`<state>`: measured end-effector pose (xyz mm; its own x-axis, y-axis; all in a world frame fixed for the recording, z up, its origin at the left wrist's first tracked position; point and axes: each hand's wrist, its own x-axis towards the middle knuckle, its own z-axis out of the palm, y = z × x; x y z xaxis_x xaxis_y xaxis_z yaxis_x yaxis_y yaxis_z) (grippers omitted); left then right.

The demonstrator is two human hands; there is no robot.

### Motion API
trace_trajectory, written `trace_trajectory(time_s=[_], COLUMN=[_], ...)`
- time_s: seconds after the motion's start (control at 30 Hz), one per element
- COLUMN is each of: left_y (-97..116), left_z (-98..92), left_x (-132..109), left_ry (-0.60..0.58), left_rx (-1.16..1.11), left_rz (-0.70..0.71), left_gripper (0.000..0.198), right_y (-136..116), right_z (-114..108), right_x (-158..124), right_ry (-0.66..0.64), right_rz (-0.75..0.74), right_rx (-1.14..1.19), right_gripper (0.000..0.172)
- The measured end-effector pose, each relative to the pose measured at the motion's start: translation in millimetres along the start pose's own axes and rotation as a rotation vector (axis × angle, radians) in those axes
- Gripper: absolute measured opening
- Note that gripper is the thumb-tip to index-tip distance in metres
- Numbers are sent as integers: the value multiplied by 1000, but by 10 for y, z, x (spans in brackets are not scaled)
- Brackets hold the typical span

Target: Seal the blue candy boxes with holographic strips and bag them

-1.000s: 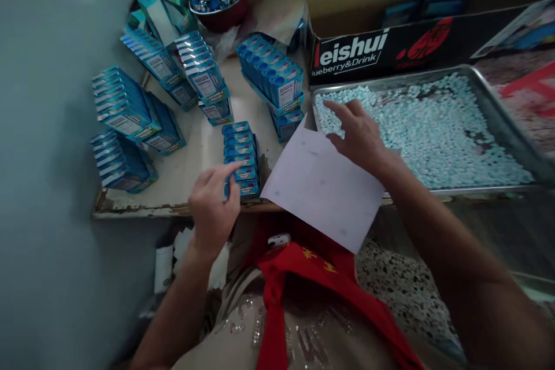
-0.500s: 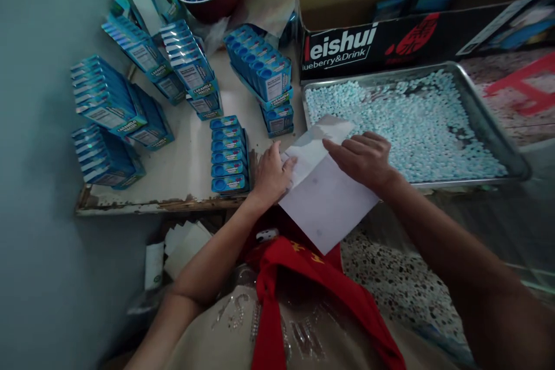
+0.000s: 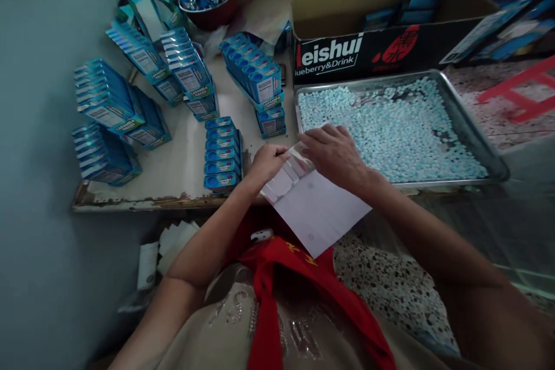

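Between my hands, a white paper sheet slants over the table's front edge, its lower corner hanging above my red apron. Its upper strip looks creased, with glossy pale panels. My left hand pinches the upper left edge between thumb and fingers. Curled over the upper right edge, my right hand has its fingertips near the left thumb; its thumb is hidden. A metal tray of small pale-blue candies lies just right of the sheet. Left of my left hand stands a row of small blue boxes.
More stacks of blue boxes cover the table's left and middle. A red bowl of blue-and-silver pieces is at the back. Behind the tray stands a black-fronted carton with blue boxes inside. A grey wall borders the left.
My right hand has moved left along the sheet's upper edge, toward my left hand. The strip there now shows creased panels. The view has shifted slightly.
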<state>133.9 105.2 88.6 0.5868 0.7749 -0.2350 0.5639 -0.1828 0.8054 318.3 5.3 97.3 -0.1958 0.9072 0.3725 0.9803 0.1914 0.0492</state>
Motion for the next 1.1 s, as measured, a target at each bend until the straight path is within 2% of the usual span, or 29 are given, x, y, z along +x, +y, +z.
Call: trace_trajectory(time_s=[0.13, 0.3, 0.4, 0.6, 0.67, 0.8, 0.93, 1.1], left_y=[31, 36, 62, 77, 68, 40, -17, -71], left_z=[-29, -66, -118, -202, -199, -181, -188, -217], left_x=[7, 70, 128, 222, 226, 201, 201, 241], left_ry=[-2, -70, -107, -148, -152, -141, -118, -110], left_rx=[-9, -129, -108, 3, 12, 6, -53, -23], left_rz=[2, -37, -60, 4, 31, 70, -1, -27], left_gripper=[23, 22, 22, 22, 23, 24, 24, 23], right_y=[-38, 27, 47, 9, 23, 103, 122, 6], right_z=[201, 414, 476, 456, 427, 405, 431, 343], right_x=[109, -67, -166, -151, -108, -48, -80, -149], right_ry=[-59, 54, 102, 244, 226, 113, 110, 168], right_rz=[-104, -208, -234, -173, -172, -281, -299, -107], right_rx=[14, 11, -1, -91, -78, 8, 95, 207], right_gripper=[28, 38, 39, 31, 31, 34, 32, 19])
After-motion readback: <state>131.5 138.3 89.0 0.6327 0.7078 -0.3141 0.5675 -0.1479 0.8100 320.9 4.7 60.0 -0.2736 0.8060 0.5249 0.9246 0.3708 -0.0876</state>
